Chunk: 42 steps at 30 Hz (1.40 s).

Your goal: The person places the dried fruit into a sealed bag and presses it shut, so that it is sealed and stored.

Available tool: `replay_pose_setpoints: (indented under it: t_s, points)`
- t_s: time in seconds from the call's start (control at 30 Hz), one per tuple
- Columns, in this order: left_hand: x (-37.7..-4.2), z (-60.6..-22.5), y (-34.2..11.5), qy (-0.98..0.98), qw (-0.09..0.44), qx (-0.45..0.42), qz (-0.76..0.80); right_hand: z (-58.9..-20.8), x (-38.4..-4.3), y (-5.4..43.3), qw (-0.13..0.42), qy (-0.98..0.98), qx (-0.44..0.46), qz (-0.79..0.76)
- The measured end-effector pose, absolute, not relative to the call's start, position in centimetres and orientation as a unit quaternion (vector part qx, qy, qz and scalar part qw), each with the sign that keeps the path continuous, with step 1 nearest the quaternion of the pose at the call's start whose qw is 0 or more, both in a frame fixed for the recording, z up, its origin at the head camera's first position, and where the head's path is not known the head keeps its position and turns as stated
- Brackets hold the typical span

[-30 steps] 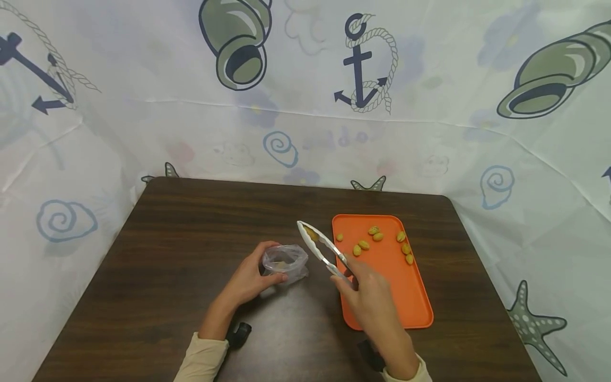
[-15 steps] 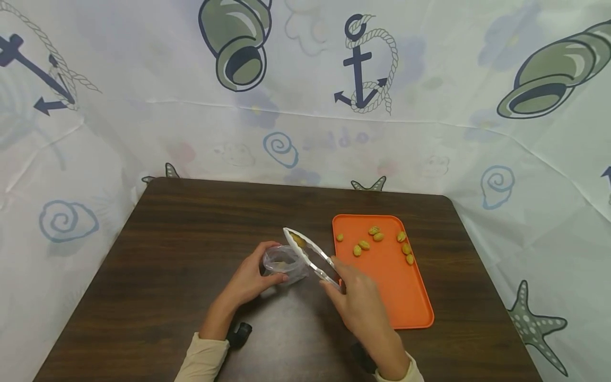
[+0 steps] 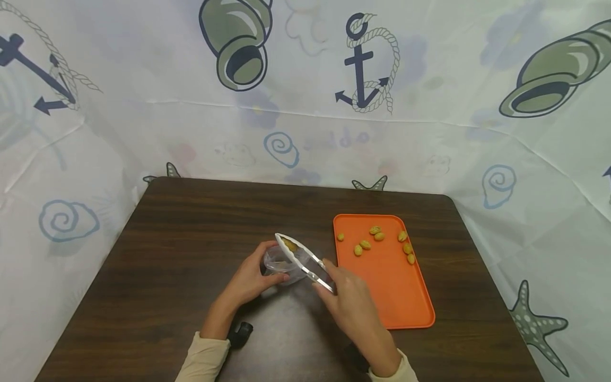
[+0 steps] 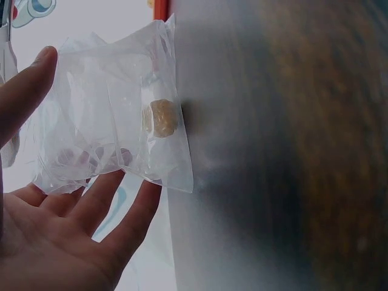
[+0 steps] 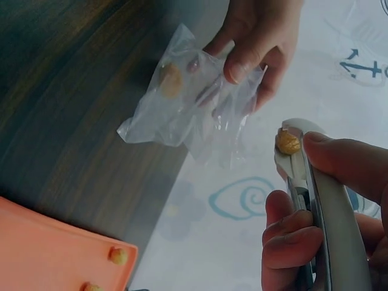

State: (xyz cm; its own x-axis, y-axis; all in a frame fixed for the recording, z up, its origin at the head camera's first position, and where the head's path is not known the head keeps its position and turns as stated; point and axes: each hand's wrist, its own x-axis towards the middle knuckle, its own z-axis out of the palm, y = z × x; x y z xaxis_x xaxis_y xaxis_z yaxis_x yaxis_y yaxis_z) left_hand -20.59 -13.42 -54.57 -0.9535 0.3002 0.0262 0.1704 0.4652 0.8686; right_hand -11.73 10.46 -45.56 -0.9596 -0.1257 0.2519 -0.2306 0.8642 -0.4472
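Bagging step imo: left hand (image 3: 252, 275) half-curled round the bag (image 4: 103, 115), right hand (image 3: 352, 302) gripping tongs (image 5: 336, 224) over it, pinched nugget (image 5: 288, 143) just needs releasing.

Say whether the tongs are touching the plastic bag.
Apart. The right wrist view shows the tongs beside the plastic bag, with a visible gap between.

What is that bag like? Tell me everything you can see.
The bag is see-through, thin and creased, and looks like plastic. Its mouth gapes open at the top, with a lumpy brown piece at its closed bottom. The left hand holds it roughly upright, thumb on one side, fingers on the other. It is over the dark table, left of the orange tray. The tongs reach over its mouth in the head view; whether they touch it is unclear.
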Motion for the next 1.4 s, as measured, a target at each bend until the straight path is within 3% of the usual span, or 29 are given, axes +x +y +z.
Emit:
replay_pose_setpoints:
  t_s: [0.73,1.4]
  points:
    - [-20.5,-54.7,-13.3,0.832,0.034,0.174,0.525,-46.5,-11.9,10.0,0.111,-0.956,0.091,0.255]
    - [-20.5,-54.5,-13.1,0.839,0.041,0.159,0.519,-46.2,-11.8,11.1,0.124,-0.954,0.08,0.26]
